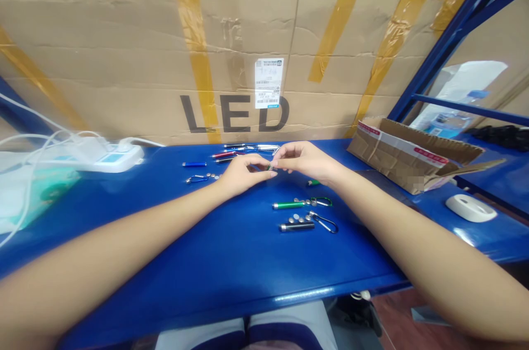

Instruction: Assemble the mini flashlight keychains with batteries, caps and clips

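My left hand (243, 173) and my right hand (303, 160) meet over the blue table (231, 262), fingers pinched together around a small part I cannot make out. Just in front of them lie a green mini flashlight (288, 205) with a green carabiner (322, 201) and a black mini flashlight (296, 226) with a silver carabiner (326, 222). Small button cells lie beside each. Behind the hands, several pen-like lights (243, 150) rest in a row. A blue tube (194, 164) and another silver carabiner (196, 178) lie to the left.
A large taped cardboard box marked LED (231, 52) stands behind the table. An open cardboard box (413, 154) sits at the right, a white oval device (470, 208) near it. A white power strip (111, 158) with cables lies at the left. Blue shelving frames the right side.
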